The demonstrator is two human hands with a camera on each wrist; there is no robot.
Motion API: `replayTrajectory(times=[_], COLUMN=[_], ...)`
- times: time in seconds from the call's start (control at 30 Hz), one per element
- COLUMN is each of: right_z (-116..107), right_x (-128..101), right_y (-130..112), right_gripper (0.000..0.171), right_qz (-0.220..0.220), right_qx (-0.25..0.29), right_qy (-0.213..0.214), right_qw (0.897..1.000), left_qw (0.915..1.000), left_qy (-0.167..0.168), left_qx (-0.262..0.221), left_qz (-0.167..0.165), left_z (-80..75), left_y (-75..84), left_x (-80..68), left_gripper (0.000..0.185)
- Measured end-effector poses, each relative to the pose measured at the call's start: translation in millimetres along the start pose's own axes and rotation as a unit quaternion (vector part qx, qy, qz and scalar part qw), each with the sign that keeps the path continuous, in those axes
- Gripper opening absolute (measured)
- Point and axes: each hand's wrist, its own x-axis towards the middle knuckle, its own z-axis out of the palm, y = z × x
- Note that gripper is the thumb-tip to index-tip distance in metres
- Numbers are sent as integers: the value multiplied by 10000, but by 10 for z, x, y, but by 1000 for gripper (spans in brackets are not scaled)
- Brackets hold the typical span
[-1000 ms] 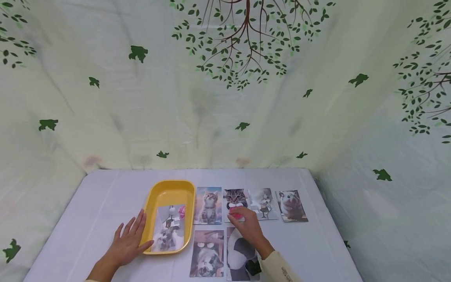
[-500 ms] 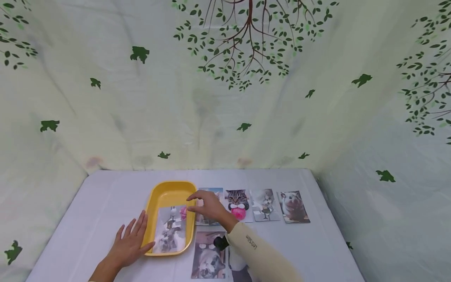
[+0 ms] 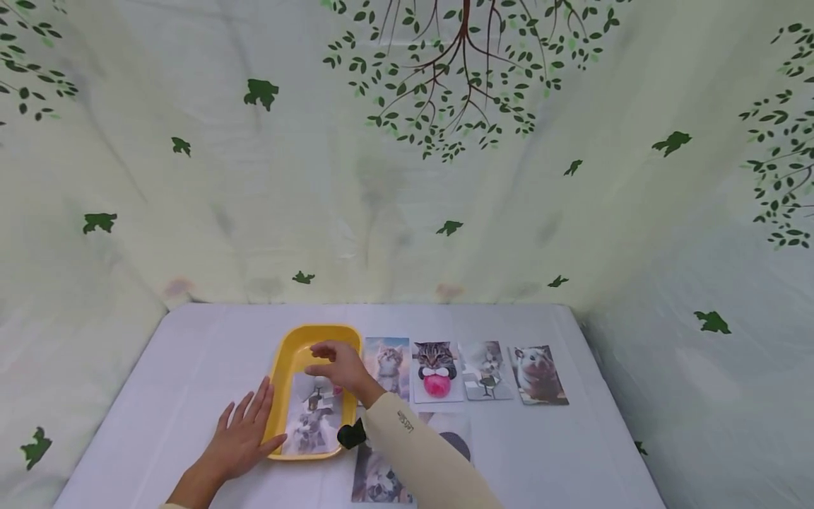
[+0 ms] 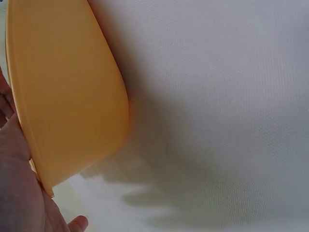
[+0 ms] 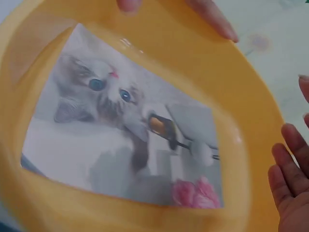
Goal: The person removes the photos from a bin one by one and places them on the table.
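A white-clothed table (image 3: 191, 353) stands before leaf-printed curtains (image 3: 381, 177). The yellow tray (image 3: 284, 360) sits left of centre; the left hand (image 3: 244, 435) rests flat against it, the right hand (image 3: 337, 364) hovers relaxed above. Only the right wrist view shows the kitten photo (image 5: 120, 140) clearly.

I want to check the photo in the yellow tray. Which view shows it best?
The right wrist view: the kitten photo fills the yellow tray, sharp and close. The head view shows it small, partly behind the right hand. The left wrist view shows only the tray's outside.
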Motion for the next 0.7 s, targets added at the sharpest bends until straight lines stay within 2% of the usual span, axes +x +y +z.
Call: replayTrajectory(times=[0.13, 0.33, 0.6, 0.7], right_z=[159, 297, 386, 408], right_x=[49, 70, 98, 121], right_y=[89, 222, 275, 270], right_gripper=[33, 31, 38, 42], right_qz=[375, 593, 1037, 1057], right_qx=[2, -234, -518, -636], right_qy=[458, 1330, 1621, 1729], right_qw=[9982, 9891, 9799, 9772], left_qw=[10000, 9998, 9997, 9998], left_qy=[32, -194, -171, -112], left_qx=[-69, -45, 7, 4], left_qz=[-13, -91, -162, -167], left_z=[19, 65, 56, 33], left_y=[-16, -20, -30, -30], left_x=[-9, 30, 10, 3], left_gripper=[94, 95, 94, 93])
